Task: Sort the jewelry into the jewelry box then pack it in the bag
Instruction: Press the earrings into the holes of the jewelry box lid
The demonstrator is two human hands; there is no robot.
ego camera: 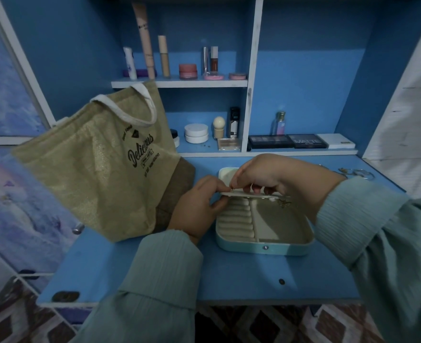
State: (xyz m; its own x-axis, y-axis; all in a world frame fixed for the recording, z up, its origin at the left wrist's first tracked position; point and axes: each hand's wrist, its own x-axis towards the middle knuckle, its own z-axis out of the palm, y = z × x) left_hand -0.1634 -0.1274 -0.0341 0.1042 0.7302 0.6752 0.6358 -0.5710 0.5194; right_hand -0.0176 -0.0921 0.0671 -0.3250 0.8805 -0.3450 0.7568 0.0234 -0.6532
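both hands, left hand [196,197] and right hand [259,178], pinched a small earring [232,191] above the jewelry box [264,226]; a loosened grip could drop it onto the desk [229,276].

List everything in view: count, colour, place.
jewelry box: 1, teal, cream lining, open, desk centre
bag: 1, tan, upright, left of box
earring: 1, gold, small, pinched over the box's flap
loose jewelry: several, silver, desk far right
palettes: 2, dark, lower shelf right
cosmetics: about ten, mixed, upper shelf
jars: 2, white, lower shelf
left hand: holds flap edge
right hand: pinches earring
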